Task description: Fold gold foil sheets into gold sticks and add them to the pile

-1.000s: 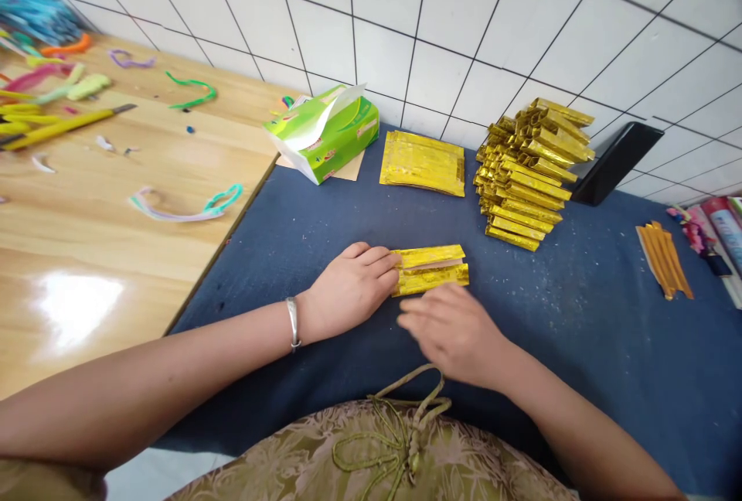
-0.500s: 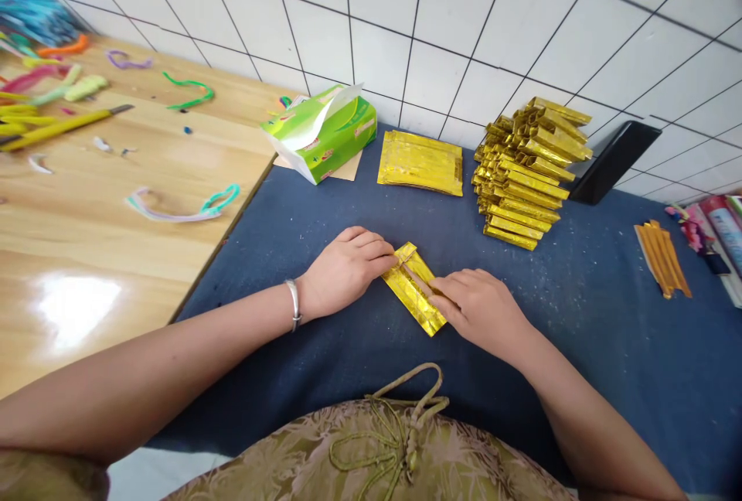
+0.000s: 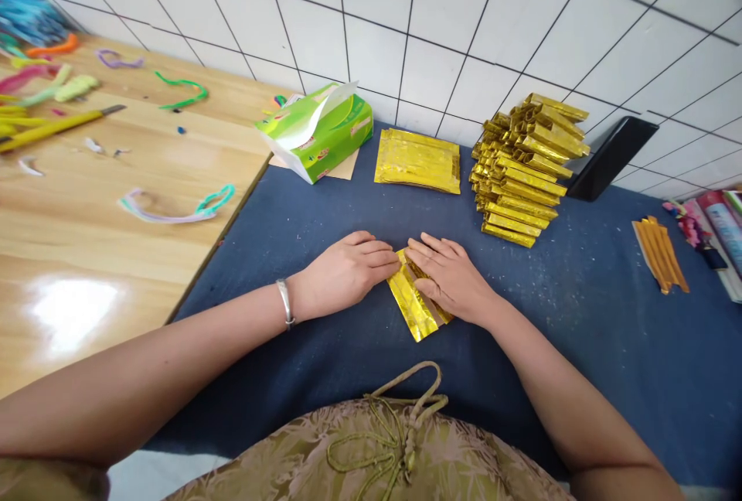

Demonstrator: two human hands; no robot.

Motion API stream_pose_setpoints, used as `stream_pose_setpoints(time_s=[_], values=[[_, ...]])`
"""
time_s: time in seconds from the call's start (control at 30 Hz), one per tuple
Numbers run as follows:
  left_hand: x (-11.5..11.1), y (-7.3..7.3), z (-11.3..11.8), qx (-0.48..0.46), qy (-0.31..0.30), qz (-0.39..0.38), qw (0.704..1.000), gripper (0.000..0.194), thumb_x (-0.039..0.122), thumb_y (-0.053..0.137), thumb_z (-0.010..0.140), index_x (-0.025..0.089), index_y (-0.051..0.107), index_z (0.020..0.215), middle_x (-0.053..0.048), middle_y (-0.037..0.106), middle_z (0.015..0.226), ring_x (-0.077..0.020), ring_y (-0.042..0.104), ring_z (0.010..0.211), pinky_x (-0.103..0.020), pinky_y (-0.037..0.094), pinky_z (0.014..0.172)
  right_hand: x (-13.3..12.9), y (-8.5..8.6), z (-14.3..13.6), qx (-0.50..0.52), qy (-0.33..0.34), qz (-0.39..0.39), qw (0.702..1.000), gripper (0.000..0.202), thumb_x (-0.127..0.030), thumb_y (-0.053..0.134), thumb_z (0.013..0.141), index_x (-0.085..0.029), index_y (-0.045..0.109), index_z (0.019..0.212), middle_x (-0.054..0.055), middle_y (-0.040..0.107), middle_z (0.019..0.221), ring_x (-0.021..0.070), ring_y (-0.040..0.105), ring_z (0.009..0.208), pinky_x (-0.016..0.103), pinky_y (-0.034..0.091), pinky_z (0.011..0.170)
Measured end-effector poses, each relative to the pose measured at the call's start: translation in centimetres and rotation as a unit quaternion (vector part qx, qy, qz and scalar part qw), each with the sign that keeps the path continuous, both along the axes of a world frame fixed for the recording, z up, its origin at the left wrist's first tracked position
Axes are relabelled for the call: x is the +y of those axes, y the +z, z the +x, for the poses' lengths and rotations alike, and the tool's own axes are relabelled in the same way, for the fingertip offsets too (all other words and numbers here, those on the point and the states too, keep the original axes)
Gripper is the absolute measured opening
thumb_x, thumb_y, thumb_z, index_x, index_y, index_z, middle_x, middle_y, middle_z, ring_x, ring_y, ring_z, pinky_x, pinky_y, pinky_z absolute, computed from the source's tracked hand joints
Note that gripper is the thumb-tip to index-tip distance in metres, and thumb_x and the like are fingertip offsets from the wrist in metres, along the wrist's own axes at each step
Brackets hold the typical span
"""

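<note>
Around the middle of the frame, a bit below center, I've got the gold foil piece point(image 3: 409, 300) lying slanted on the blue tabletop point(image 3: 591, 284), with its lower end poking out past my fingers. My left hand point(image 3: 342, 273) has its fingertips at the upper left edge, but tbh I can't tell if that grip is pinching or just pressing. The right hand point(image 3: 449, 277) isn't clenched on anything: it's open, fingers spread, laid over the right side. Handling-wise I'd guess it's next to weightless, papery and bendy, stiffer along the creases, with a shiny face that could be kinda slippery. It'd probably crush or wrinkle easily, so I'd go light: flat pads to steady it, then a soft pinch on the long folded edges near the ends. I wouldn't squeeze the middle, that looks like the floppy bit.
</note>
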State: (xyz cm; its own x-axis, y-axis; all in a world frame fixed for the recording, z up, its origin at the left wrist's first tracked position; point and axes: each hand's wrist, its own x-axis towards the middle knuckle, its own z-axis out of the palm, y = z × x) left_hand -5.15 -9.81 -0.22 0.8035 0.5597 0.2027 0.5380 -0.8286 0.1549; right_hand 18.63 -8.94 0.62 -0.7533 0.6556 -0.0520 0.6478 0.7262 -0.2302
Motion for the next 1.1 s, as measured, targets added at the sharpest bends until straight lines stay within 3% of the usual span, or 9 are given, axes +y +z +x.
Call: stream_pose_setpoints(time_s=[0.13,0.3,0.73,1.1], values=[[0.8,-0.1,-0.4,-0.003,0.015,0.022,1.0,0.03,0.016,0.042,0.091,0.021,0.058,0.116,-0.004,0.063,0.117,-0.0194,0.051,0.115,-0.038,0.032,0.099,0.2,-0.1,0.2,-0.018,-0.017,0.003,1.0,0.049,-0.045,0.03,0.096,-0.024,0.034,0.14,0.004,0.036,0.146,0.0212,0.025,0.137,0.044,0.025,0.108],[1.6,-0.3,-0.7,-0.016,0.045,0.023,0.999,0.026,0.017,0.045,0.09,0.02,0.062,0.11,-0.005,0.066,0.11,-0.019,0.055,0.106,-0.036,0.035,0.093,0.1,-0.2,0.2,-0.028,-0.018,0.014,0.999,0.05,-0.044,0.029,0.096,-0.022,0.033,0.141,0.004,0.036,0.146,0.023,0.025,0.137,0.045,0.025,0.107],[2.9,-0.1,-3.9,-0.014,0.008,-0.085,0.996,0.041,0.015,0.044,0.089,0.035,0.055,0.123,0.003,0.06,0.124,-0.0155,0.047,0.122,-0.039,0.022,0.107,-0.3,-0.3,1.0,-0.05,-0.029,0.053,0.997,0.047,-0.041,0.032,0.096,-0.026,0.032,0.141,0.0,0.039,0.144,0.0238,0.029,0.134,0.046,0.026,0.106],[3.8,-0.5,-4.7,-0.03,-0.012,-0.128,0.991,0.033,0.02,0.043,0.091,0.032,0.058,0.119,0.001,0.063,0.121,-0.0135,0.049,0.122,-0.039,0.026,0.107,-0.4,-0.5,1.1,-0.05,-0.034,0.067,0.996,0.046,-0.038,0.036,0.095,-0.026,0.035,0.139,0.0,0.042,0.142,0.0235,0.034,0.131,0.046,0.026,0.105]])
